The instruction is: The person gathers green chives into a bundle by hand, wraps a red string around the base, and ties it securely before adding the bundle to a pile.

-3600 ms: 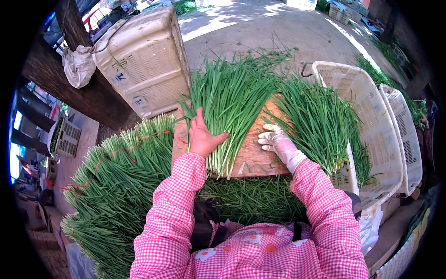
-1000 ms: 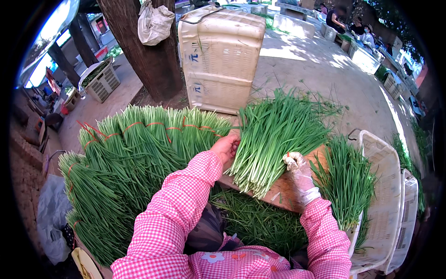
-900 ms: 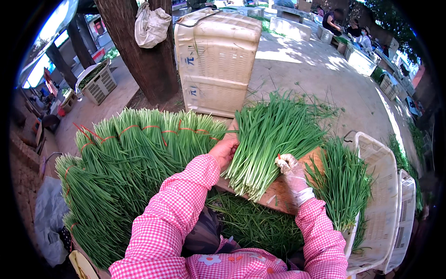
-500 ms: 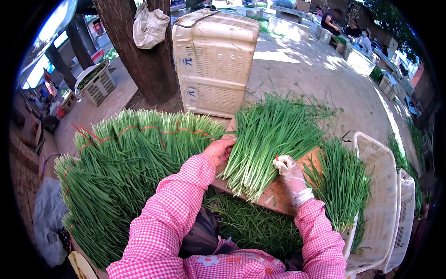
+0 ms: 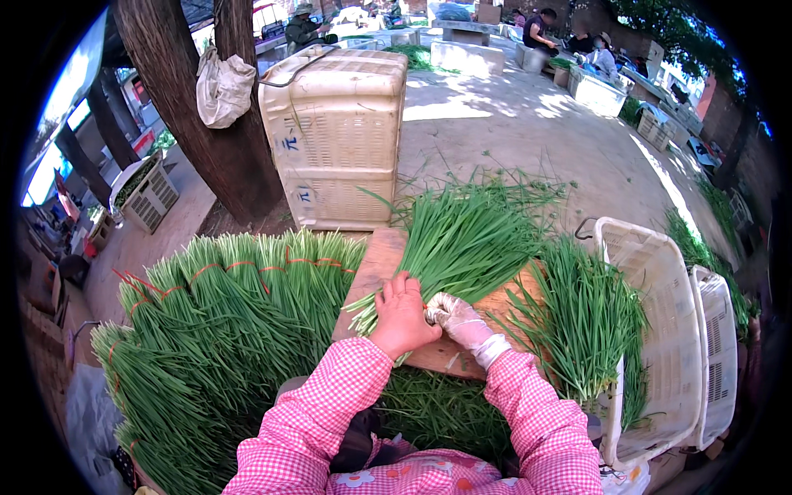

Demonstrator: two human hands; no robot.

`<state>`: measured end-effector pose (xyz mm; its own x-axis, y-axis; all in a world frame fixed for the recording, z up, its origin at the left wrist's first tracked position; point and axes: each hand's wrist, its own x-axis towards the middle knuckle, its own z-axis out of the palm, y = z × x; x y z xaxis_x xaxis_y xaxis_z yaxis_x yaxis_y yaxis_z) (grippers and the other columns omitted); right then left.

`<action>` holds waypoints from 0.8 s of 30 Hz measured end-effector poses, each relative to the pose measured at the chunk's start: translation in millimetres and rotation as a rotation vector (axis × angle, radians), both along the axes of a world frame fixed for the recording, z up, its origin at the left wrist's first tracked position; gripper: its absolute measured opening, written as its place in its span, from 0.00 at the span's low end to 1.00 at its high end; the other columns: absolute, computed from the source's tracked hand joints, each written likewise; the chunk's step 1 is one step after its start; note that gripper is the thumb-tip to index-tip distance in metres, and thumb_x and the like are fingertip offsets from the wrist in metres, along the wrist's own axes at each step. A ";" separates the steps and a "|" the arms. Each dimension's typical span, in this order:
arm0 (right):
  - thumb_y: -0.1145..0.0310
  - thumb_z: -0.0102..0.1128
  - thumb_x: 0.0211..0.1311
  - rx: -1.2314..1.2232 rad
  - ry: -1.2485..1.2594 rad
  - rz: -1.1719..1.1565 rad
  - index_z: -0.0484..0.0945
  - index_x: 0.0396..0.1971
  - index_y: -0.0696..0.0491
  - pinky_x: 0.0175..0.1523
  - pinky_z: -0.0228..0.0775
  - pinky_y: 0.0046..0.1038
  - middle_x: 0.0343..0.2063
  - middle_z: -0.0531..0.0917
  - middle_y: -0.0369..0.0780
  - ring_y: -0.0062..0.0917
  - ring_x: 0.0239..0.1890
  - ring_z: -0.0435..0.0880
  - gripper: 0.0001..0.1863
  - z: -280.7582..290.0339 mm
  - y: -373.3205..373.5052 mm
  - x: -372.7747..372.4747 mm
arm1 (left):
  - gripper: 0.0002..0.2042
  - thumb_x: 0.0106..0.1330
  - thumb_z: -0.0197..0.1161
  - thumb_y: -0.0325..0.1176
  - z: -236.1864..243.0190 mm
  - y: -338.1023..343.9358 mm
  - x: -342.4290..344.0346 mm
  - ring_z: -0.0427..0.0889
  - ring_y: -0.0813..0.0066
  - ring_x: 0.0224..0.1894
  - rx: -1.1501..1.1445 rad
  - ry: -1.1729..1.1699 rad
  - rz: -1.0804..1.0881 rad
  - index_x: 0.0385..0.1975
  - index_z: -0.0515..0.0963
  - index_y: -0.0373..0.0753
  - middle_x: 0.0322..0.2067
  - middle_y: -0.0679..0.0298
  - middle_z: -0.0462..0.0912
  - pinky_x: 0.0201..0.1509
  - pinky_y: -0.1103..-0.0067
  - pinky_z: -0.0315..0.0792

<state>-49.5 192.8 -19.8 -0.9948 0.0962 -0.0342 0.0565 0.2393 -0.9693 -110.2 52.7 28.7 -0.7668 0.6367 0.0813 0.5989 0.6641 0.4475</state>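
Observation:
My bare left hand point(image 5: 400, 318) is closed over the white stem ends of a bundle of long green leafy stalks point(image 5: 462, 235) on the wooden board point(image 5: 367, 268). My gloved right hand point(image 5: 458, 318) is right beside it, pinched on what looks like a thin red band at the bundle's side. A loose pile of stalks point(image 5: 594, 322) lies just right of the board, over the edge of a white crate point(image 5: 660, 338). To the left stand several finished-looking bundles point(image 5: 198, 330) tied with red bands. Cut leaves point(image 5: 437, 412) fill the area below the board.
An upturned cream crate point(image 5: 330, 140) stands beyond the board, beside a tree trunk point(image 5: 173, 91) with a white bag point(image 5: 223, 91). A second crate point(image 5: 714, 355) is at the far right. Other people point(image 5: 536, 37) sit across the yard.
My left hand has moved from beside the bundle onto its stem ends, meeting my right hand, which has moved left. The view has shifted, so surroundings appear lower and further left.

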 end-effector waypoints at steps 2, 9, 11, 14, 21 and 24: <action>0.72 0.53 0.58 -0.133 -0.027 -0.031 0.73 0.32 0.55 0.36 0.64 0.22 0.24 0.75 0.34 0.20 0.27 0.69 0.04 0.0 0.9 2.1 | 0.44 0.32 0.74 0.46 -3.6 6.8 17.1 0.52 0.52 0.62 -0.082 0.112 0.068 0.51 0.59 0.35 0.57 0.50 0.56 0.63 0.55 0.47; 0.71 0.53 0.58 -0.256 0.182 -0.288 0.74 0.32 0.55 0.36 0.65 0.23 0.25 0.75 0.35 0.22 0.28 0.72 0.05 0.4 -14.6 32.7 | 0.47 0.31 0.75 0.41 -26.0 -12.3 -3.7 0.57 0.54 0.59 -0.099 0.224 0.018 0.54 0.55 0.33 0.56 0.51 0.57 0.62 0.60 0.49; 0.70 0.53 0.57 0.022 0.341 -0.237 0.74 0.32 0.56 0.38 0.66 0.27 0.26 0.76 0.39 0.30 0.30 0.74 0.06 7.7 -26.1 40.0 | 0.43 0.32 0.75 0.40 -23.1 -16.8 -5.0 0.57 0.55 0.59 -0.080 0.220 -0.029 0.50 0.57 0.35 0.56 0.53 0.58 0.60 0.59 0.53; 0.70 0.52 0.56 0.155 0.361 -0.113 0.74 0.31 0.56 0.39 0.66 0.32 0.28 0.77 0.44 0.38 0.32 0.75 0.06 45.3 -47.6 45.7 | 0.45 0.32 0.74 0.39 -21.1 -27.7 7.6 0.57 0.55 0.60 -0.037 0.153 -0.165 0.53 0.56 0.34 0.56 0.52 0.57 0.61 0.60 0.52; 0.74 0.55 0.55 -0.117 0.105 -0.304 0.74 0.28 0.56 0.38 0.65 0.22 0.24 0.75 0.36 0.19 0.29 0.72 0.02 23.8 -41.6 17.9 | 0.48 0.34 0.73 0.37 -24.6 -30.5 34.6 0.57 0.53 0.60 0.047 0.129 -0.262 0.56 0.52 0.29 0.56 0.48 0.58 0.64 0.64 0.51; 0.75 0.54 0.55 -0.156 -0.036 -0.288 0.74 0.28 0.56 0.36 0.64 0.19 0.22 0.75 0.32 0.16 0.28 0.71 0.01 19.7 -37.2 4.2 | 0.43 0.32 0.74 0.39 -27.2 -32.3 19.3 0.65 0.53 0.52 0.275 -0.211 -0.198 0.51 0.57 0.33 0.46 0.50 0.67 0.58 0.68 0.58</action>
